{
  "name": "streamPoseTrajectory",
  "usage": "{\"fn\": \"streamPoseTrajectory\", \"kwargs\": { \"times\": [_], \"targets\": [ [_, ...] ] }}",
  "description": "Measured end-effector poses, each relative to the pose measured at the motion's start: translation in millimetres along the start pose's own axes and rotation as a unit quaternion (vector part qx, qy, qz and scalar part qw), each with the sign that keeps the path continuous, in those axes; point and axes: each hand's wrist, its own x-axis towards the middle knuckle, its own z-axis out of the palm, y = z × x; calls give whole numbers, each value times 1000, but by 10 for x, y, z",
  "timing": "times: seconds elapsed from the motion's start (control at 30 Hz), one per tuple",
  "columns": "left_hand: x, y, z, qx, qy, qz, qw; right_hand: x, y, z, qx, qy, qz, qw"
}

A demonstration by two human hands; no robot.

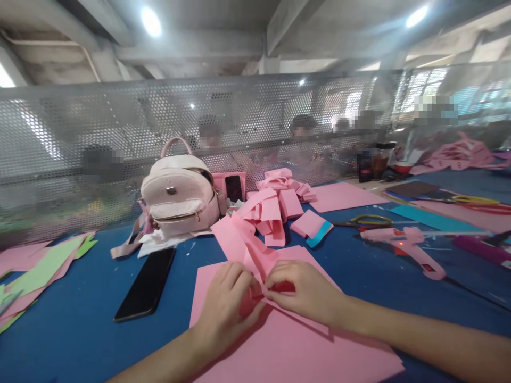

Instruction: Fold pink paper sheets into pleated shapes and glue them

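Both hands meet over a stack of pink paper sheets [303, 351] in front of me. My left hand [229, 306] pinches a folded pink paper strip [243, 242] at its near end. From the other side, my right hand [297, 290] pinches the same piece with thumb and fingertips, close against the left fingers. The strip rises away from me and is creased where the fingers meet. Part of the fold is hidden behind the fingers. Beyond the hands lies a pile of folded pink paper pieces [265, 213], and a small pink pad with a blue edge [311, 226] sits to its right.
A black phone [146, 284] lies left, below a pale pink backpack [179, 197]. On the right are a pink glue gun [411, 247] with its cord, yellow-handled scissors [367, 219] and a blue paper strip [435, 221]. A perforated metal partition [51, 159] stands behind, with people beyond it.
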Motion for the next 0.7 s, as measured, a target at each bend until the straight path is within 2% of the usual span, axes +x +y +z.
{"fn": "streamPoseTrajectory", "kwargs": {
  "times": [0.2, 0.3, 0.4, 0.53, 0.7],
  "targets": [
    [-8, -5, 1, -14, 20, -18, 1000, -84, -93, -102, -6, -35, -11, 999],
    [36, 17, 0, 6, 37, -10, 999, -98, -177, -240, -84, -67, -32, 994],
    [115, 64, -25, 28, 51, 3, 998, -54, -274, -424, -172, -118, -68, 976],
    [221, 154, -128, 45, 77, 21, 996, 82, -362, -603, -157, -103, -82, 979],
    [272, 222, -334, 57, 114, 48, 991, 194, -344, -635, -62, -50, -68, 994]
  ]
}}
